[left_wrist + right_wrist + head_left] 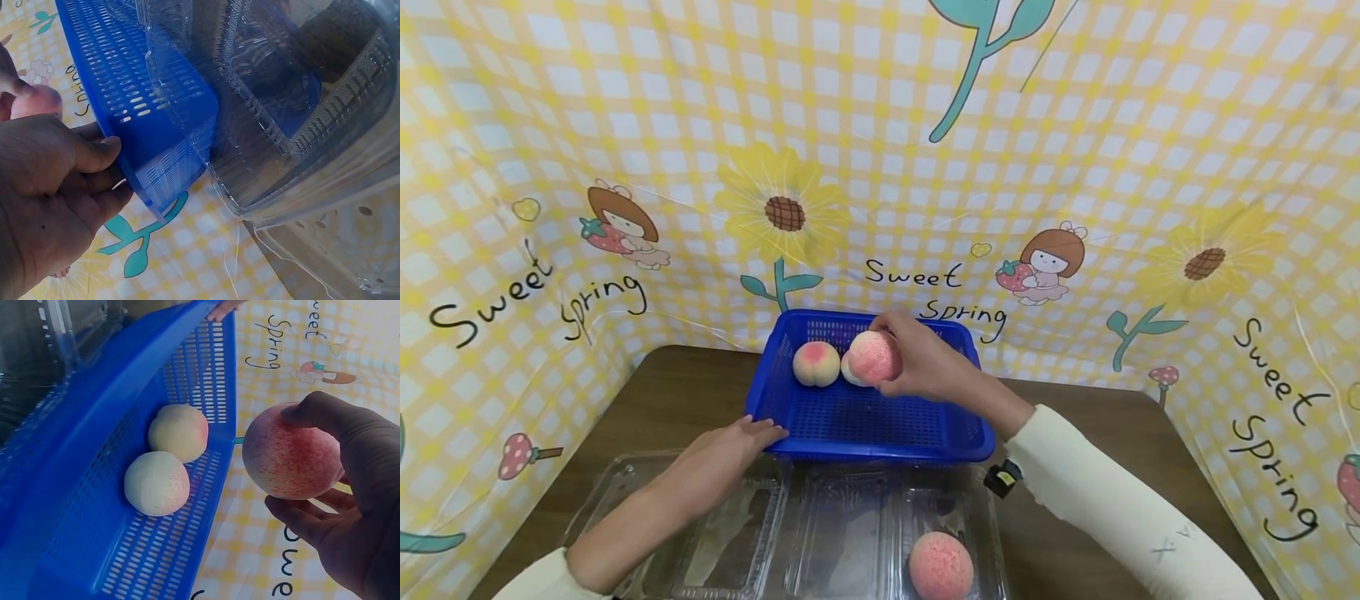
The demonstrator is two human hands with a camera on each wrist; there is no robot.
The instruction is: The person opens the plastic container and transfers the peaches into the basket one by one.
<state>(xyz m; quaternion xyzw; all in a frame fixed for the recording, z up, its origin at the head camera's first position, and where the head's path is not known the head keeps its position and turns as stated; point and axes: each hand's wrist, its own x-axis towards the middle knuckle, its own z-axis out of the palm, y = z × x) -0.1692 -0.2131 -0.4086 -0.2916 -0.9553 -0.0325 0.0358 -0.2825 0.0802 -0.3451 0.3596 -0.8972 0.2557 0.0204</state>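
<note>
My right hand (928, 358) grips a pink-speckled peach (290, 453) between thumb and fingers, holding it above the blue plastic basket (880, 455). Two paler peaches lie side by side inside that basket, one with a pink top (816, 364) and another (156, 483) partly hidden behind the held one in the head view. At the basket's near left corner, my left hand (722, 454) holds the rim, its thumb on one side and its fingers on the other in the left wrist view. Nearer to me, another pink peach (941, 567) sits in a clear plastic container.
Several clear plastic compartments (838, 533) lie along the near side of the basket, partly under my left forearm. They stand on a brown wooden table (1097, 467). A yellow checked cloth (880, 167) with printed flowers and lettering hangs behind and at both sides.
</note>
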